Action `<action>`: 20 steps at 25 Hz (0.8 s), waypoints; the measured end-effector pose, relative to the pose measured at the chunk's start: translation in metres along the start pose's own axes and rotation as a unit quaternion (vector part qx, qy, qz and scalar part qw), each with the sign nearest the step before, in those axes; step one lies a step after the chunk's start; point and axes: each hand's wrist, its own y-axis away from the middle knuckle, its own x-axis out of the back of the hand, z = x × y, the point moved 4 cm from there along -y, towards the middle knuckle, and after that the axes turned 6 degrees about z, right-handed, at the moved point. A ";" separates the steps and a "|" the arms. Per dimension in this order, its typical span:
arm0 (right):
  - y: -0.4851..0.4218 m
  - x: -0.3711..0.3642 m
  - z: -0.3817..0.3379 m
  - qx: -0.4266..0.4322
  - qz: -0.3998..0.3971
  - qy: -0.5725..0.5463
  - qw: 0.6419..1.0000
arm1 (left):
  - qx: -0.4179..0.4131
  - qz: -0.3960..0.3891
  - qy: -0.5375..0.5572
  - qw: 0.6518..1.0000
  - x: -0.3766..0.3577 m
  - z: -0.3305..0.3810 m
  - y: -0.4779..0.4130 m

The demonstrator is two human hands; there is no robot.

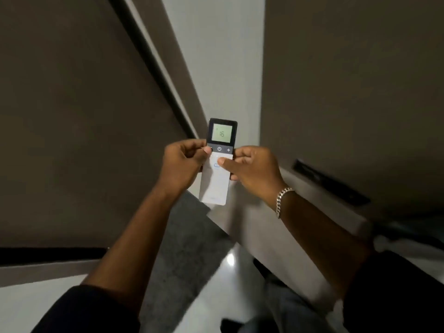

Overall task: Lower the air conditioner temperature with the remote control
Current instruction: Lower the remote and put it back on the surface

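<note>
Dim brown walls [72, 116] surround both hands' fingers [192, 150] clamped on the remote control [217, 181].

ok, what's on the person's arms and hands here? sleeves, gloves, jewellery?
Both hands are bare, no gloves: left hand, right hand. Dark sleeves are pushed up, leaving both forearms uncovered. The right wrist carries a silver chain-link bracelet. No rings or watch are visible, and the left wrist is bare.

We see a dim, murky room; the remote control's [218, 162] lit green screen glows brightest. Below it, glare spots the glossy floor [230, 259]; edges blur and bend.
</note>
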 end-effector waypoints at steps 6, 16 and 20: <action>-0.038 0.064 0.228 -0.149 0.065 0.095 0.982 | 0.117 -0.127 -0.063 0.983 -0.175 -0.184 -0.018; -0.064 0.079 0.428 -0.288 0.109 0.141 0.941 | 0.137 -0.169 -0.176 0.960 -0.308 -0.359 -0.019; -0.064 0.073 0.442 -0.297 0.153 0.135 0.933 | 0.046 -0.128 -0.211 0.968 -0.314 -0.356 -0.016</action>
